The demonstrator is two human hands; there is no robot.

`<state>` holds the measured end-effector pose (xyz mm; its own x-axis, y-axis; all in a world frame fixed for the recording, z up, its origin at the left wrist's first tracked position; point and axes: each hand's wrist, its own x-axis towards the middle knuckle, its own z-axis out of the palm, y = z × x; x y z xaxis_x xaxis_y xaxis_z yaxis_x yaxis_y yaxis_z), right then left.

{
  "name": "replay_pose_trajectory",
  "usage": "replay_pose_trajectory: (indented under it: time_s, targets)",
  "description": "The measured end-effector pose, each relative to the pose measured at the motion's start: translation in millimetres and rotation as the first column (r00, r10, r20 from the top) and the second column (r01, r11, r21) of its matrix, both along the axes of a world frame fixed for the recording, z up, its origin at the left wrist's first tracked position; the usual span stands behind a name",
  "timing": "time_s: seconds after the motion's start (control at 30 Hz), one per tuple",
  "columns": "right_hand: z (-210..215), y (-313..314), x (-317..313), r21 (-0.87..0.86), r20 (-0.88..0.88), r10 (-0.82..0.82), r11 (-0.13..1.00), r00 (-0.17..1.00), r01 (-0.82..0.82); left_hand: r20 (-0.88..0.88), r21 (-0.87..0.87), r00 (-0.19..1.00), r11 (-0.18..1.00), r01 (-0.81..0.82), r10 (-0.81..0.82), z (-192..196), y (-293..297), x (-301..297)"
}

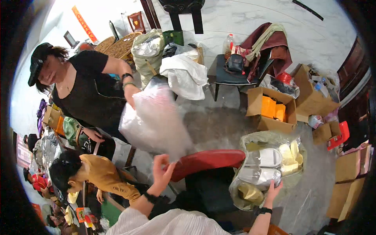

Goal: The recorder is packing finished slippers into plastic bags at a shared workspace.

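My left hand is raised beside a red chair back, its fingers apart and nothing in them. Just beyond it hangs a clear plastic bag, blurred by motion, with a co-worker's hand on its upper edge. To the right, my right hand grips the near end of white slippers in clear wrapping. A second white pair lies just beyond, with cream-yellow slippers to its right. All of these rest in a large, open, greenish plastic sack.
The red chair back stands between my hands. A co-worker in black stands at left; another in a mustard top bends nearer. Cardboard boxes line the right side. A dark chair and stuffed sacks stand farther back.
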<state>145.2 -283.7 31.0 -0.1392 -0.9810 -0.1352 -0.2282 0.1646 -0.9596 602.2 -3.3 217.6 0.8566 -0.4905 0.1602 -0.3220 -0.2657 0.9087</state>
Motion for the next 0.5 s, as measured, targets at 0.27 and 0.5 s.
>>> replay_pose_trajectory:
  time_s: [0.27, 0.5]
  targets:
    - [211.1, 55.3, 189.3, -0.458, -0.277, 0.541, 0.652, 0.794, -0.604, 0.21, 0.011, 0.977, 0.999, 0.038, -0.04, 10.8, 109.9, 193.3]
    - [221.3, 23.3, 285.3, -0.55, -0.151, 0.723, 0.505, 0.675, -0.665, -0.62, -0.138, 0.517, 0.731, 0.669, -0.591, -13.5, 12.3, 183.2]
